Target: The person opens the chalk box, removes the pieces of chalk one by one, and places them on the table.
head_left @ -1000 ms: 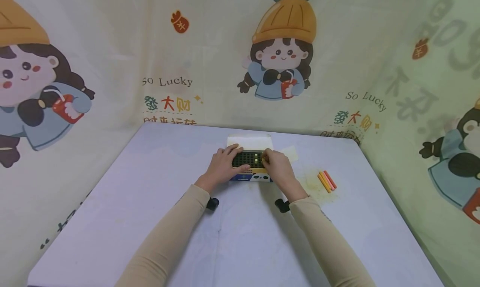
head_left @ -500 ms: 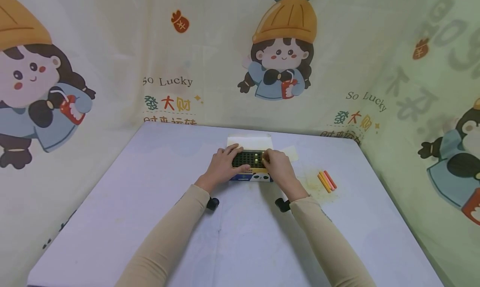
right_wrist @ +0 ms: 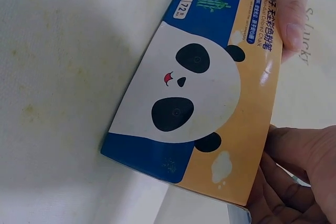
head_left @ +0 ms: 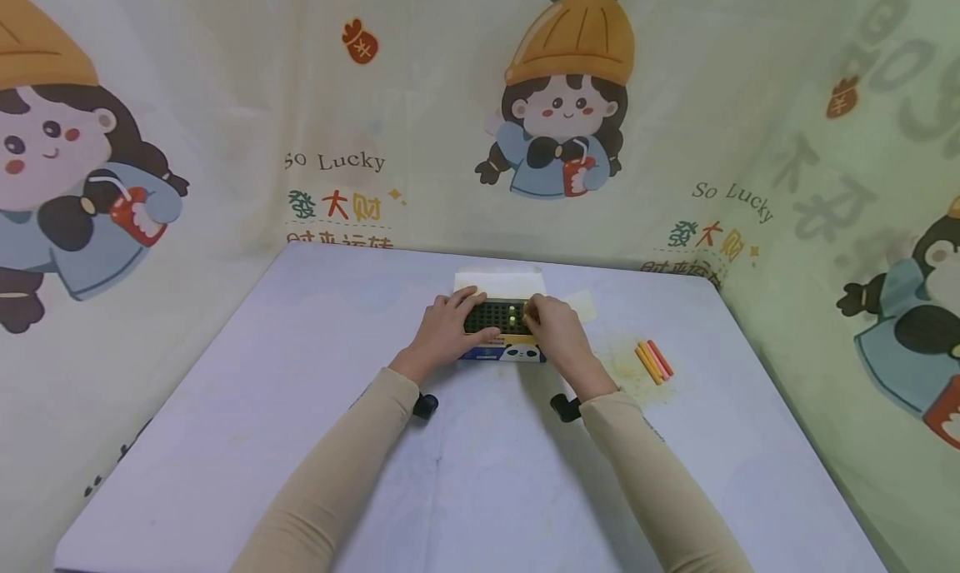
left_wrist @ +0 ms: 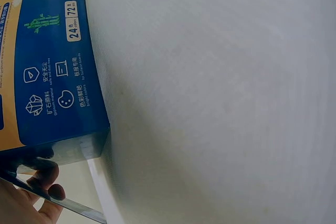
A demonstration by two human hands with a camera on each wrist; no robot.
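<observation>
A colored chalk box [head_left: 501, 353], blue and orange with a panda face, stands on the table with its white lid flap [head_left: 500, 284] raised behind. Its dark holder [head_left: 491, 316] is full of round holes, and a pale yellow chalk stick [head_left: 512, 321] shows near the right side. My left hand [head_left: 444, 330] grips the box's left end, thumb along the front edge and fingers across the top. At the right end, my right hand [head_left: 557, 331] has curled fingers over the holder and pinches a yellowish chalk stick, mostly hidden by the fingers.
To the right, several orange, pink and red chalk sticks [head_left: 654, 362] lie side by side amid yellow dust. A pale sheet [head_left: 581, 306] lies behind the right hand. Black wrist cameras [head_left: 425, 406] hang below both wrists. A printed cloth [head_left: 435, 140] hangs behind the table.
</observation>
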